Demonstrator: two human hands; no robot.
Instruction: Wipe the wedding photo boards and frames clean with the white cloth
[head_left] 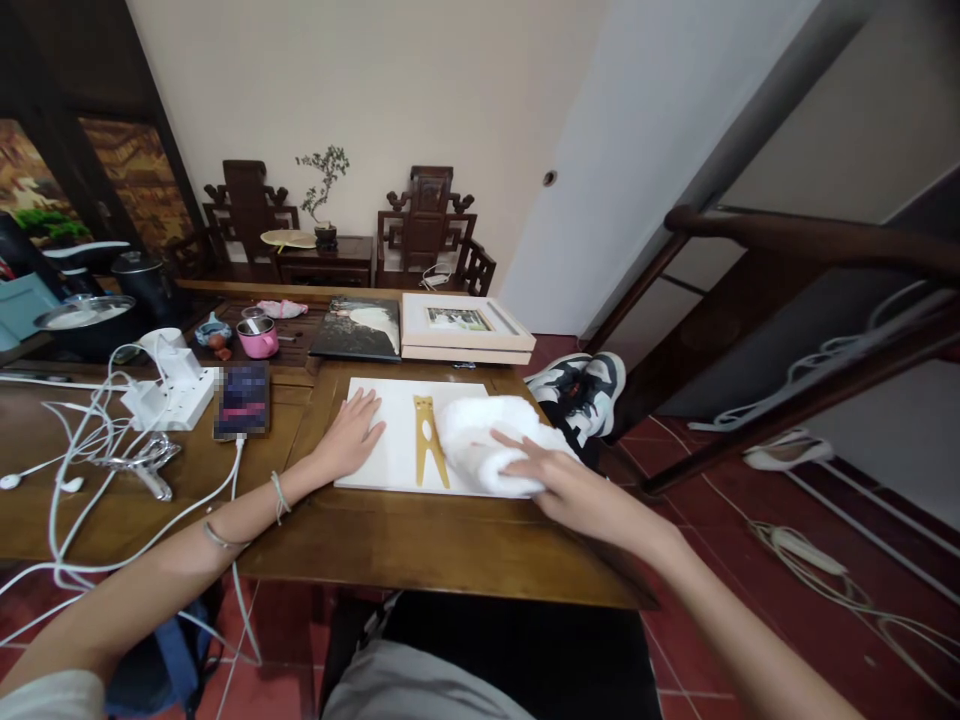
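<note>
One flat, white rectangular board [394,455] lies at the centre of the head view, on a glossy brown wooden table [375,540]. Our left hand [352,432] rests open and holds nothing, its fingers spread across the board's left edge. With our right hand [534,465] we grasp a bunched, fluffy white cloth [487,425] over the board's right part, right of centre in the frame. Between our hands we see a tan, cat-shaped figure with two long legs [421,425] on the board, beside the cloth.
</note>
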